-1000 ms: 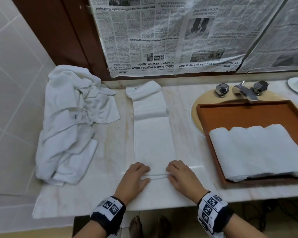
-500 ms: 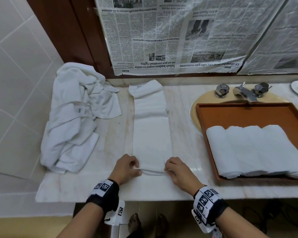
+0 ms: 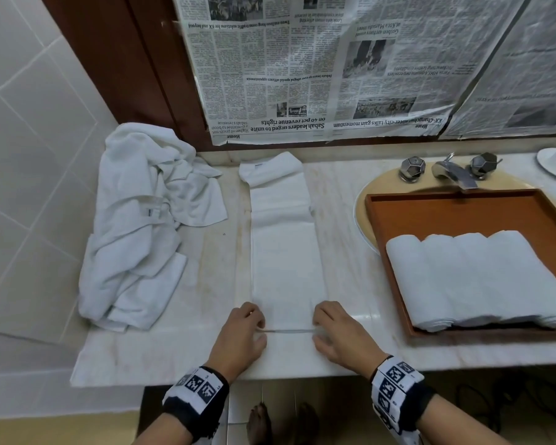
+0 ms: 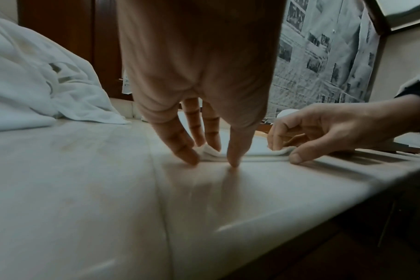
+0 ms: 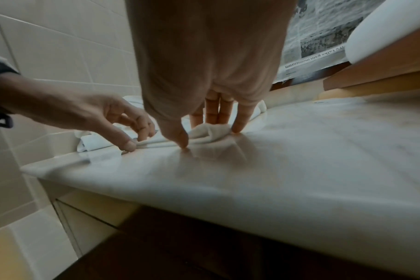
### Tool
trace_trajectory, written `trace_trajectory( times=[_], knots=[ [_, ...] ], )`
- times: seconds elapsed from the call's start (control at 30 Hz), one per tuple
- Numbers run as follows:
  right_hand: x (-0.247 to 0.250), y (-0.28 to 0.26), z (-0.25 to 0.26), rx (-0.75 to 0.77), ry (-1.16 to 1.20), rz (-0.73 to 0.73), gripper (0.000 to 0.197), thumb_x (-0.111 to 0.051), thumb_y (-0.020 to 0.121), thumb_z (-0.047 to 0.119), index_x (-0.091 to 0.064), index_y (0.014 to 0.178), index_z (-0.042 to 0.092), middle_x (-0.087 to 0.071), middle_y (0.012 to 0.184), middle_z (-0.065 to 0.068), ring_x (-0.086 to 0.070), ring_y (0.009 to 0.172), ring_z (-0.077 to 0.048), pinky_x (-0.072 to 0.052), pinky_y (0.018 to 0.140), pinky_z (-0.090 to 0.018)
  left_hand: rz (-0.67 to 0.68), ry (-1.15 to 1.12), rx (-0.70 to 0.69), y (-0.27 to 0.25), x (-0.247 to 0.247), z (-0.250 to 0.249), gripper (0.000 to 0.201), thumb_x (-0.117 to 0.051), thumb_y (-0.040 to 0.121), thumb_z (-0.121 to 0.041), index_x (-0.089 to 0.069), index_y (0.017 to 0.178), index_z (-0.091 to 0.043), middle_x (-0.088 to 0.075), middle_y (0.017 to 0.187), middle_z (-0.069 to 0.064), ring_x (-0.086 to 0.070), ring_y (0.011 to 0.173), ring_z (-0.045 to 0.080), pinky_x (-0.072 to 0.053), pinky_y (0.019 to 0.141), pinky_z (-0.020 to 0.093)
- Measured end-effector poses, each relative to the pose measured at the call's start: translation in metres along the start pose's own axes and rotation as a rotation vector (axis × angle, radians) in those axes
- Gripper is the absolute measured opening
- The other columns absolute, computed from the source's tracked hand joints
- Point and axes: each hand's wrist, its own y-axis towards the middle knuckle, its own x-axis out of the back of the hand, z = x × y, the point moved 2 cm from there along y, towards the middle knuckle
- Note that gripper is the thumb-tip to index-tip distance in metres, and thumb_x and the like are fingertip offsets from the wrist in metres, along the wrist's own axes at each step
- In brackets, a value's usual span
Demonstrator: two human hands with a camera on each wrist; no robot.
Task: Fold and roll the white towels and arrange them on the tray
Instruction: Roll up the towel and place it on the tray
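- At the far left of my head view I see a heap of loose white towels crumpled on the marble counter, against the tiled wall.
- Just right of the heap lies the folded towel strip, long and narrow, running from the back wall toward me, its far end turned over on itself.
- My left hand is at the strip's near left corner. On the left wrist view its fingers are bent down, fingertips on the counter and the cloth edge bunched between them: it pinches the strip.
- My right hand is at the near right corner. On the right wrist view its fingers curl over a small raised fold of the cloth with the thumb in front, so it grips the strip too.
- Right of the hands the brown tray sits across the sink basin, holding four rolled towels side by side, touching, in its near half.
- Behind the tray is the faucet; newspaper sheets cover the wall above the counter.
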Motion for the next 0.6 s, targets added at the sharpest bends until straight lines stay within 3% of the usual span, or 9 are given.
trace_trajectory(
  times=[0.1,0.17,0.23,0.3,0.37,0.4,0.47,0.53,0.6],
  knots=[
    [-0.002,0.001,0.007,-0.010,-0.133,-0.028,0.019,-0.071,0.077,0.022,-0.065,0.094,0.016,-0.060,0.099,0.002,-0.058,0.088,-0.016,-0.051,0.068,-0.025,0.030,0.056,-0.047,0.003,0.003,-0.002,0.022,-0.065,0.087,-0.026,-0.061,0.108,-0.021,-0.049,0.121,-0.015,-0.041,0.109,0.010,-0.045,0.084,0.024],
    [-0.008,0.004,0.015,-0.039,-0.227,-0.046,0.024,-0.081,0.065,0.015,-0.067,0.085,0.014,-0.062,0.090,0.000,-0.060,0.078,-0.020,-0.050,0.060,-0.027,0.056,0.084,-0.048,0.007,0.003,-0.003,0.027,-0.063,0.090,-0.026,-0.062,0.117,-0.024,-0.053,0.120,-0.015,-0.043,0.112,0.010,-0.048,0.085,0.031],
    [-0.011,0.009,0.021,-0.070,-0.306,-0.049,0.029,-0.083,0.054,0.008,-0.066,0.077,0.013,-0.061,0.081,-0.003,-0.059,0.071,-0.022,-0.048,0.055,-0.029,0.031,0.120,-0.076,0.008,0.002,-0.005,0.022,-0.067,0.088,-0.023,-0.066,0.110,-0.023,-0.060,0.111,-0.012,-0.051,0.106,0.014,-0.052,0.076,0.032],
    [-0.009,0.016,0.024,-0.108,-0.323,-0.068,0.030,-0.083,0.049,0.007,-0.063,0.072,0.012,-0.059,0.074,-0.003,-0.057,0.066,-0.022,-0.047,0.051,-0.028,0.003,0.160,-0.105,0.007,0.000,-0.004,0.019,-0.075,0.078,-0.018,-0.067,0.095,-0.022,-0.062,0.095,-0.009,-0.059,0.090,0.019,-0.053,0.058,0.032],
    [-0.002,0.020,0.027,-0.143,-0.287,-0.044,0.027,-0.081,0.054,0.011,-0.063,0.073,0.012,-0.058,0.071,-0.002,-0.057,0.065,-0.021,-0.043,0.047,-0.026,-0.004,0.234,-0.112,0.006,-0.003,-0.006,0.027,-0.078,0.064,-0.016,-0.062,0.085,-0.021,-0.058,0.084,-0.008,-0.059,0.078,0.020,-0.047,0.045,0.029],
    [0.000,0.022,0.027,-0.150,-0.251,-0.018,0.021,-0.077,0.063,0.015,-0.062,0.078,0.012,-0.058,0.073,-0.001,-0.057,0.068,-0.020,-0.040,0.048,-0.026,-0.018,0.277,-0.119,0.005,-0.004,-0.008,0.028,-0.077,0.061,-0.020,-0.059,0.082,-0.020,-0.056,0.082,-0.007,-0.057,0.075,0.019,-0.044,0.042,0.029],
    [0.006,0.023,0.025,-0.170,-0.176,0.034,0.019,-0.051,0.085,0.028,-0.058,0.093,0.012,-0.059,0.084,-0.003,-0.054,0.078,-0.021,-0.036,0.057,-0.027,-0.042,0.301,-0.120,0.003,-0.004,-0.012,0.025,-0.069,0.065,-0.032,-0.056,0.083,-0.020,-0.054,0.082,-0.005,-0.054,0.073,0.019,-0.044,0.041,0.030],
    [0.008,0.022,0.023,-0.183,-0.080,0.083,0.032,-0.033,0.090,0.035,-0.054,0.101,0.013,-0.058,0.091,-0.003,-0.048,0.081,-0.020,-0.036,0.064,-0.030,-0.060,0.282,-0.100,0.002,-0.003,-0.012,0.023,-0.056,0.070,-0.040,-0.055,0.084,-0.021,-0.053,0.082,-0.006,-0.053,0.073,0.019,-0.045,0.041,0.031],
    [0.014,0.020,0.021,-0.254,0.059,0.084,0.021,-0.042,0.095,0.030,-0.055,0.102,0.015,-0.060,0.089,-0.001,-0.052,0.078,-0.018,-0.042,0.068,-0.032,-0.079,0.249,-0.105,0.001,-0.001,-0.010,0.021,-0.050,0.075,-0.038,-0.056,0.085,-0.021,-0.054,0.086,-0.006,-0.054,0.076,0.019,-0.046,0.045,0.030]
  ],
)
